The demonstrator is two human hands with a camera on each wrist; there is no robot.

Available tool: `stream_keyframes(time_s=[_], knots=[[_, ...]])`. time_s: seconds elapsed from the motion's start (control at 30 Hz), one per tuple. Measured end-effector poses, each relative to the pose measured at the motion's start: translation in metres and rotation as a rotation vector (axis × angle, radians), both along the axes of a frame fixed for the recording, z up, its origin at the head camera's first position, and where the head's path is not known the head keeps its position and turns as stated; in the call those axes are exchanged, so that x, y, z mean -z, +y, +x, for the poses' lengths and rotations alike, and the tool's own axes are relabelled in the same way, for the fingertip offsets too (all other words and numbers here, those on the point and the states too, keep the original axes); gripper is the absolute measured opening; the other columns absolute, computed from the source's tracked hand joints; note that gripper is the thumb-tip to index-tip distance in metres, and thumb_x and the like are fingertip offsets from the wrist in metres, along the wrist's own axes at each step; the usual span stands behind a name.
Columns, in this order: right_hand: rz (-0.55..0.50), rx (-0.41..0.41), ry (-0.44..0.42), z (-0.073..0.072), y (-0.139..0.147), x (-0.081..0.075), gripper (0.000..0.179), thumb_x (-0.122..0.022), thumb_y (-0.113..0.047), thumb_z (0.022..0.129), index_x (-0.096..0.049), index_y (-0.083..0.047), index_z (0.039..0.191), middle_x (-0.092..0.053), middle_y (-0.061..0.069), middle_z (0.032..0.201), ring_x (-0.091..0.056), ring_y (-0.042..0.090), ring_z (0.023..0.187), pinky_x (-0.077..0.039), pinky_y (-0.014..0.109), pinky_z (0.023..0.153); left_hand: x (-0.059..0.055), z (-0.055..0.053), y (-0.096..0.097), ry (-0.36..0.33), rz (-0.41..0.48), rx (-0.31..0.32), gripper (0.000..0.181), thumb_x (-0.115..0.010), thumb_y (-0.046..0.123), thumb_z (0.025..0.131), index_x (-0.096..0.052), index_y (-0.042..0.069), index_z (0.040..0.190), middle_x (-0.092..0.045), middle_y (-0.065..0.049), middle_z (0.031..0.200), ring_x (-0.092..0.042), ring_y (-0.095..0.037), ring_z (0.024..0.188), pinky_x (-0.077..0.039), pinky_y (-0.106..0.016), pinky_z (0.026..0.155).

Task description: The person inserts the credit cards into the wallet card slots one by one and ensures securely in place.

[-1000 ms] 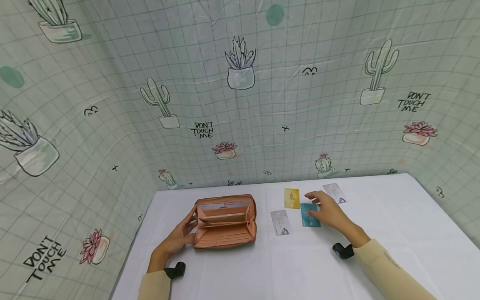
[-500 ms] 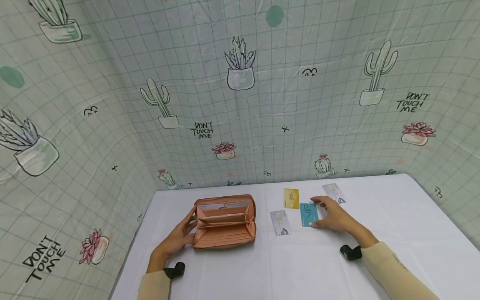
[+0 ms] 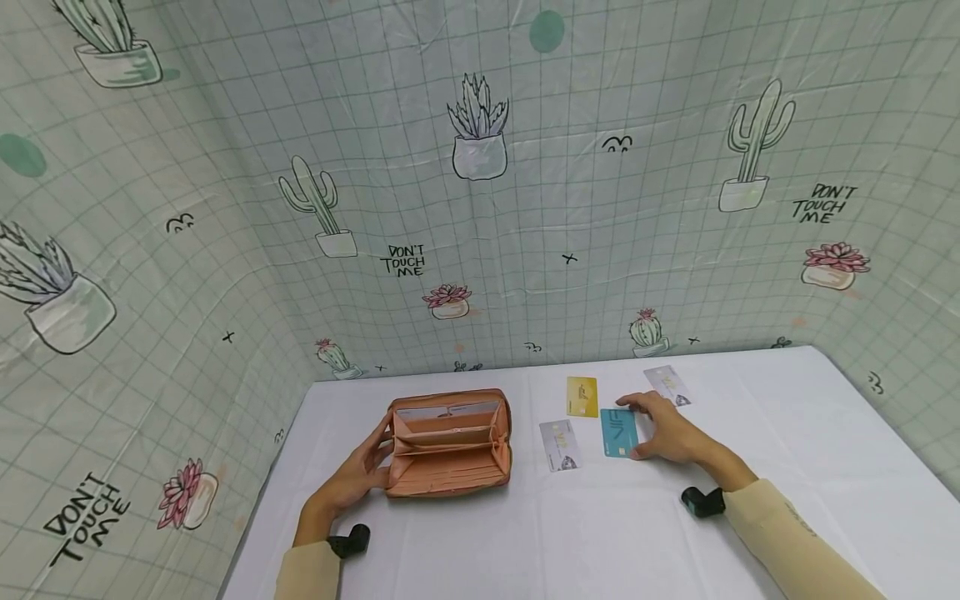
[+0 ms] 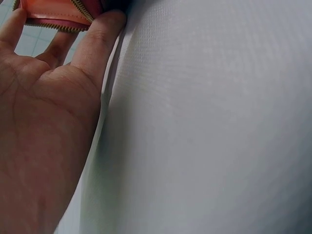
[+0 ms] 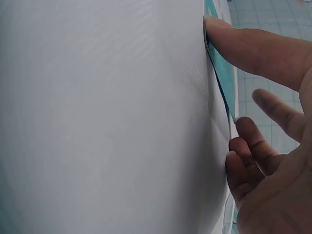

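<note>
A tan zip-around wallet [image 3: 450, 477] lies unzipped on the white table, its inner compartments spread and cards showing in the rear one. My left hand [image 3: 356, 475] holds the wallet's left end; thumb and fingers meet its brass zip edge [image 4: 53, 27] in the left wrist view. Over to the right, my right hand [image 3: 670, 429] has thumb and forefinger at opposite corners of a teal VIP card [image 3: 618, 433]. From the right wrist, the thumb [image 5: 258, 53] presses on the edge of that teal card [image 5: 223, 73], which lies close to the cloth, while the other fingers are bent beside it.
A yellow card [image 3: 582, 397] lies behind and left of the teal one. One silver card [image 3: 561, 446] is between wallet and teal card; another silver card [image 3: 667, 385] sits beyond the right hand. Patterned fabric [image 3: 525, 275] walls the back and sides.
My right hand has shifted from above the teal card to its right side, thumb and forefinger now at its corners. The card has slid very slightly. The left hand and wallet stay put.
</note>
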State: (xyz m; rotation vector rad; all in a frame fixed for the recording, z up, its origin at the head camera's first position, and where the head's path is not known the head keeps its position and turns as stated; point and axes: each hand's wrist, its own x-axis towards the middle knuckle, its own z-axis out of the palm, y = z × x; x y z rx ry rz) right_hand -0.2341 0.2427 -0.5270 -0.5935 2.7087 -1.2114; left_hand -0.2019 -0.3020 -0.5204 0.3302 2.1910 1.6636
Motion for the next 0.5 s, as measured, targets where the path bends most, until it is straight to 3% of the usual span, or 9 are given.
stream_keyframes(time_s=[0.23, 0.37, 0.5], knots=[[-0.032, 0.014, -0.047, -0.0011, -0.0014, -0.0004, 0.086, -0.092, 0.004, 0.073, -0.048, 0.004, 0.147, -0.045, 0.027, 0.130, -0.052, 0.047, 0.121, -0.046, 0.065, 0.104, 0.0009, -0.0004, -0.0002, 0.001, -0.006, -0.014, 0.114, -0.075, 0.001, 0.086, -0.001, 0.016, 0.172, -0.020, -0.028, 0.167, -0.018, -0.052, 0.157, -0.037, -0.058, 0.119], [-0.079, 0.033, -0.042, -0.0004, -0.0032, -0.0024, 0.085, -0.088, 0.012, 0.073, -0.047, 0.007, 0.147, -0.041, 0.028, 0.128, -0.056, 0.038, 0.108, -0.056, 0.045, 0.090, 0.0013, -0.0003, -0.0013, 0.008, -0.003, -0.004, 0.114, -0.076, 0.002, 0.087, 0.000, 0.016, 0.172, -0.019, -0.029, 0.167, -0.017, -0.052, 0.157, -0.039, -0.053, 0.119], [-0.112, 0.062, -0.034, 0.0013, -0.0038, -0.0049, 0.073, -0.083, 0.014, 0.078, -0.050, 0.012, 0.143, -0.044, 0.028, 0.124, -0.057, 0.030, 0.100, -0.056, 0.029, 0.078, 0.0011, 0.0000, -0.0017, 0.016, 0.003, 0.002, 0.114, -0.077, 0.004, 0.088, 0.000, 0.015, 0.172, -0.021, -0.030, 0.165, -0.016, -0.053, 0.157, -0.043, -0.043, 0.116]])
